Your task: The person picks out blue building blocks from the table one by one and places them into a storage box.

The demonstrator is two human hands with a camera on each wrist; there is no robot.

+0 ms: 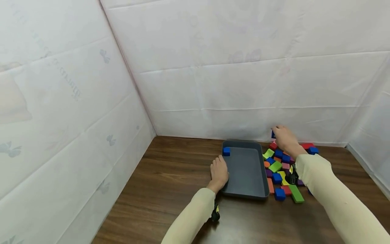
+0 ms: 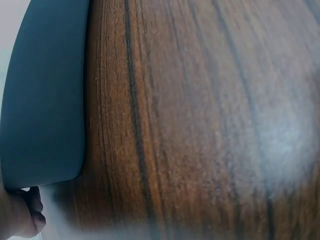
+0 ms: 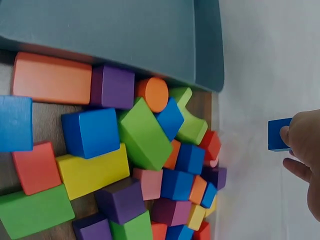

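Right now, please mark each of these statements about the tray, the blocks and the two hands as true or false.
1. The right hand holds a blue block. True.
2. The grey tray holds three blocks. False: only one blue cube lies in it.
3. The left hand rests at the tray's left edge. True.
4. The block pile lies left of the tray. False: it lies to the right.
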